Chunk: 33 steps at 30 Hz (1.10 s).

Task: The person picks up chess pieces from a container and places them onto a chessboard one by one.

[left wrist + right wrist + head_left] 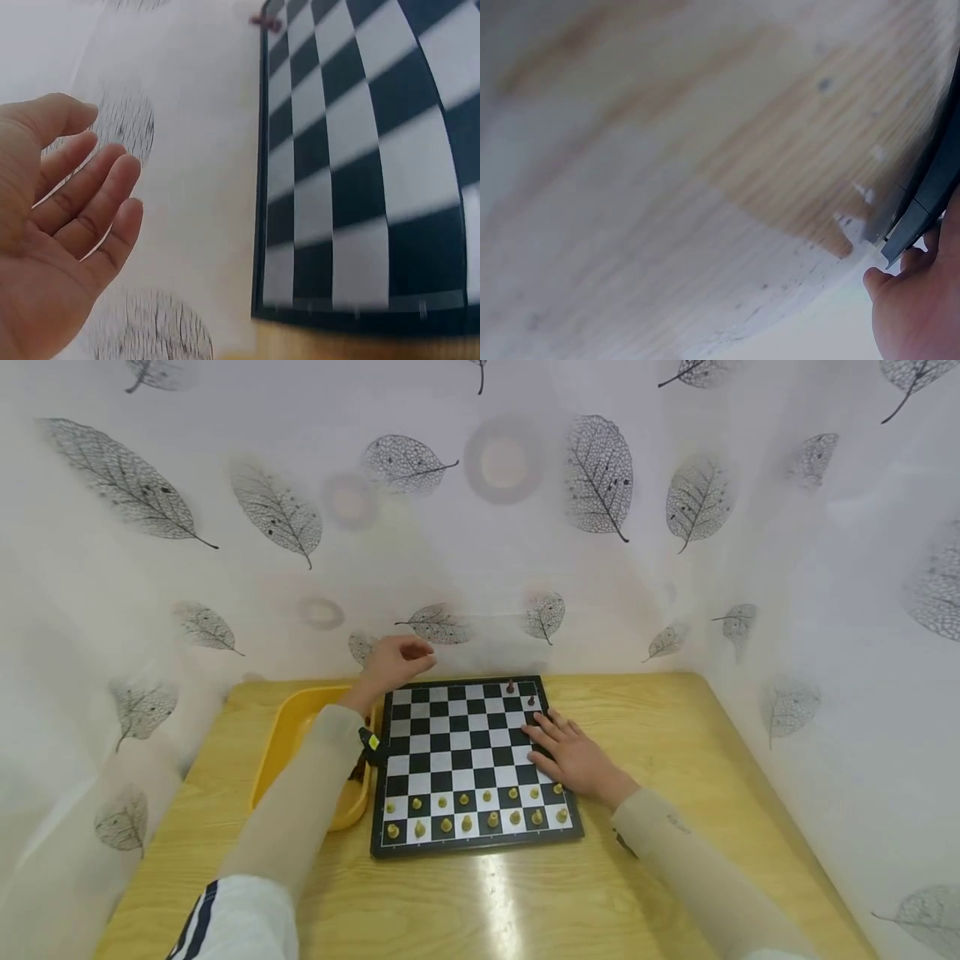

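Observation:
A black-and-white chessboard [450,743] lies on the table. Gold chess pieces [492,819] stand in two rows on its near side, and two dark red-brown pieces [510,687] stand by its far right corner. Raised over the far left corner is my left hand [393,667]; its loosely bent fingers [112,184] hold nothing in the left wrist view. My right hand [577,764] rests on the board's right edge with fingers spread. In the right wrist view, only part of that hand [922,300] shows beside the dark board edge [926,195].
A yellow tray [288,727] stands left of the board, partly covered by my left forearm. Dark pieces [358,770] show at its right side, mostly hidden. Pale leaf-patterned sheeting [502,543] rises behind and beside the wooden table [637,718].

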### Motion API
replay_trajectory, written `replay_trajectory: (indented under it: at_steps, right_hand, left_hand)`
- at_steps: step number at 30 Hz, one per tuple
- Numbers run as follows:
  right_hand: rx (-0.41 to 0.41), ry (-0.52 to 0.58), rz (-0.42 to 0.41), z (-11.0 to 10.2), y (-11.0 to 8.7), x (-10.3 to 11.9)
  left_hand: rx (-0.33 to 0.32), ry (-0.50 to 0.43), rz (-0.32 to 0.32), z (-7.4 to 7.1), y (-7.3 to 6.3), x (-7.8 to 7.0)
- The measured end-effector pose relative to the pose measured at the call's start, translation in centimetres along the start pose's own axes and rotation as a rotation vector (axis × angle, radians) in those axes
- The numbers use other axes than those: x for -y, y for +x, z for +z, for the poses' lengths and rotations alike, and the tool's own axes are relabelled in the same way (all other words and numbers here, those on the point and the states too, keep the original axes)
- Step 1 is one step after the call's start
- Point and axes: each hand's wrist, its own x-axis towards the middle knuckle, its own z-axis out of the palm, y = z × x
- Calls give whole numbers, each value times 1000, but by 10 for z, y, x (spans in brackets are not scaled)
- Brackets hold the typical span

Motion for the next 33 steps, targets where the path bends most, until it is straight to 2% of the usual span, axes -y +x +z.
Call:
replay_trajectory:
  at_steps: [5,9,14,22,30,33]
  right_hand:
    - [-10,0,-1,0,-1,0]
    - [-19,5,-5,1,-2,0]
    - [-26,3,-5,1,-2,0]
    - [-21,-2,-8,2,0,-1]
    - [-33,-1,-14,4,0,-2]
    - [-26,-4,-13,6,0,-3]
  left_hand:
    - [-37,9,-55,-26,-21,14]
    - [-71,48,-65,-42,-36,23]
    - [-65,75,-71,-56,-55,32]
    - [-40,87,-119,-64,-75,59]
    - [11,85,-157,-63,-86,86]
    - [16,78,-149,-61,-88,96]
